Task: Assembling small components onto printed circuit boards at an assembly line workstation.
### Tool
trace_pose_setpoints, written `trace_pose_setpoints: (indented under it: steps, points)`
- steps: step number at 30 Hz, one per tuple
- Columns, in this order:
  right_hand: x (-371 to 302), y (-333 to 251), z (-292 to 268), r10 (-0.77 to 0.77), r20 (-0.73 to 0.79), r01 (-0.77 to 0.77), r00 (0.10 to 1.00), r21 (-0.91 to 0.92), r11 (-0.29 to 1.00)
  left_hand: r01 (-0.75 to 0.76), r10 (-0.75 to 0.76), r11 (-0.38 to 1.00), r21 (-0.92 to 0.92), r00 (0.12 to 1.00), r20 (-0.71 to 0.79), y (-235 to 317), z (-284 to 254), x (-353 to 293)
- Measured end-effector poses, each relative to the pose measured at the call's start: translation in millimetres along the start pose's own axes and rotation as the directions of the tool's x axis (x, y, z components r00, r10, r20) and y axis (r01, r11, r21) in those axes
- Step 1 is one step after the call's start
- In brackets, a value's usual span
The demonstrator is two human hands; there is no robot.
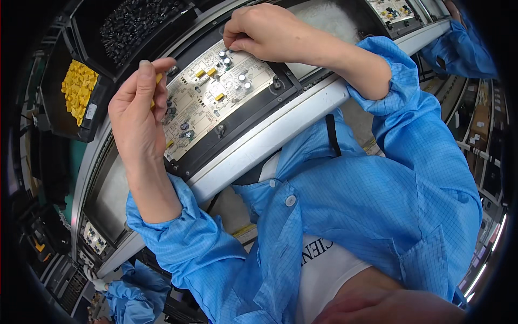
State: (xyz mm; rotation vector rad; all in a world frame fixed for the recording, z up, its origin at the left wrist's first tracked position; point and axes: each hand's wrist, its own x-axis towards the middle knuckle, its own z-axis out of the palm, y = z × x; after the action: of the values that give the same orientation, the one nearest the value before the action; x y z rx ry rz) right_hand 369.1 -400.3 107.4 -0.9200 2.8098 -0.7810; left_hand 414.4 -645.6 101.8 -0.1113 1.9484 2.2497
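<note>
A pale circuit board (195,120) lies in a black carrier frame (253,110) before me. Yellow box capacitors (219,97) and round can capacitors (242,78) stand upright on it. My left hand (139,110) is raised over the board's left end, its fingers curled round small yellow box capacitors (158,79); how many is hidden. At the board's far edge, my right hand (264,32) has its thumb and fingers pinched together, close beside two can capacitors (222,54). Whatever lies between those fingertips is hidden by the hand.
A bin of yellow capacitors (79,92) stands at the left, beside a bin of small black parts (132,29). A metal rail (270,135) runs between me and the carrier. Another board (391,9) is at the upper right. Co-workers' blue sleeves (135,291) show lower left and upper right.
</note>
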Motion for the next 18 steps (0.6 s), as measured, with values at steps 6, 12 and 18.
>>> trace_pose_setpoints:
  steps: [6,12,18]
  points:
    - [0,-1,-4,0.014,0.092,-0.01,0.996,-0.047,0.999,-0.129,0.128,0.987,0.099,0.992,0.013,4,16,-7]
    - [-3,-1,-1,-0.01,-0.017,0.009,1.0,-0.058,0.998,-0.154,0.15,0.957,0.248,0.988,0.033,-3,11,-6]
    - [-2,-4,-4,0.1,0.059,-0.092,0.993,-0.121,0.988,-0.169,0.149,0.952,0.254,0.984,0.096,-12,26,-8]
